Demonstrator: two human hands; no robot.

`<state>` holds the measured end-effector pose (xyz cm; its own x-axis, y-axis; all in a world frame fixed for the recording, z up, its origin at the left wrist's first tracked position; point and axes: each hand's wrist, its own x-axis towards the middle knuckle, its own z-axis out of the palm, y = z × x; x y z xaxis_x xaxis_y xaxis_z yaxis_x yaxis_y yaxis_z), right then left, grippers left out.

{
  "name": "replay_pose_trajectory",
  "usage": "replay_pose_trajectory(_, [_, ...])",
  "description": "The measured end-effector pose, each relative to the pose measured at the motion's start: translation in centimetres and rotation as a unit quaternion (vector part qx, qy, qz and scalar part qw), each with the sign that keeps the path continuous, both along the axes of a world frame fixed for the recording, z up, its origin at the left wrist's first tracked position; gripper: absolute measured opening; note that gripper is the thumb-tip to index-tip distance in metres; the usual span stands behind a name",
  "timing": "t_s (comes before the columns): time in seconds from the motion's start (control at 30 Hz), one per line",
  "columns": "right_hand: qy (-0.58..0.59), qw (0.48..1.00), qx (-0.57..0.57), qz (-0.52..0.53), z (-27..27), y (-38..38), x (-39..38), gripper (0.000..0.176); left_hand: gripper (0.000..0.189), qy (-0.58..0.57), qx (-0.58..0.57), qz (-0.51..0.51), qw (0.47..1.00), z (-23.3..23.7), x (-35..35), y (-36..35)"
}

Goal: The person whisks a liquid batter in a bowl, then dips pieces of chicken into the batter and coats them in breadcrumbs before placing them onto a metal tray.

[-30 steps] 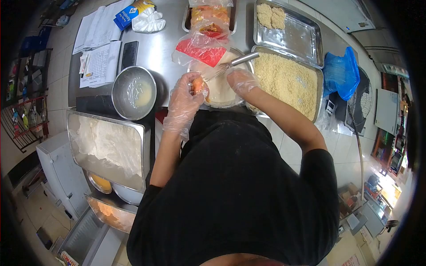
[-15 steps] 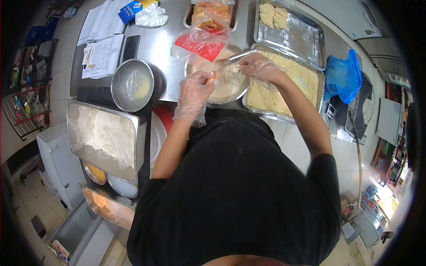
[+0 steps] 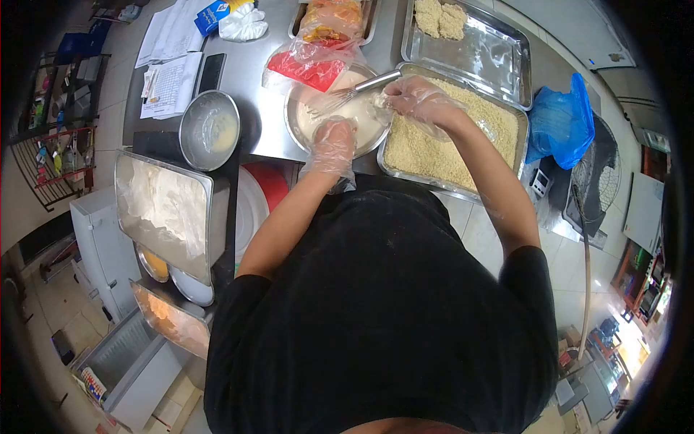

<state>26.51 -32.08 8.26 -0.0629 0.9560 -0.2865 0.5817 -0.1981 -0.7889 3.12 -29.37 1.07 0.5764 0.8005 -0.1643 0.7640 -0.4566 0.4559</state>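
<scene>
My left hand (image 3: 334, 142), in a clear plastic glove, is low over the near side of a metal bowl (image 3: 291, 129) of pale batter (image 3: 365, 116). Its fingers point into the bowl and are mostly hidden behind the back of the hand. A whisk (image 3: 354, 91) leans in the bowl, its wires in the batter and its handle over the right rim. Also gloved, my right hand (image 3: 416, 101) hovers at that rim, beside a tray of breadcrumbs (image 3: 463, 148). Its fingers are pinched together with batter on the tips; what they hold cannot be made out.
Beyond the bowl are a red-and-clear plastic bag (image 3: 307, 71) and a tray of orange meat (image 3: 332, 18). Crumbed pieces (image 3: 439, 19) lie in a metal tray (image 3: 491, 54). To the left stand a smaller bowl (image 3: 194, 137), a flour tray (image 3: 210, 217) and a phone (image 3: 211, 72).
My left hand has moved from the bowl's left rim into the bowl; the orange piece in its fingers is now out of sight. My right hand stays near the right rim. The view has shifted slightly.
</scene>
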Motion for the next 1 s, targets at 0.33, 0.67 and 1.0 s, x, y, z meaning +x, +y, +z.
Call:
replay_pose_trajectory(0.33, [-0.001,0.999,0.037,0.017,-0.8,-0.3,1.2,0.033,0.015,-0.106,-0.085,0.066,0.989,3.9,1.0,0.8])
replay_pose_trajectory(0.67, [-0.044,0.997,0.040,0.047,-0.8,0.4,-0.4,0.024,0.012,0.013,-0.021,0.069,0.997,1.2,-3.5,2.7])
replay_pose_trajectory(1.0, [-0.055,0.994,0.072,0.059,-0.7,1.3,-2.6,0.021,0.017,0.024,0.001,0.025,0.999,0.5,-3.6,2.4])
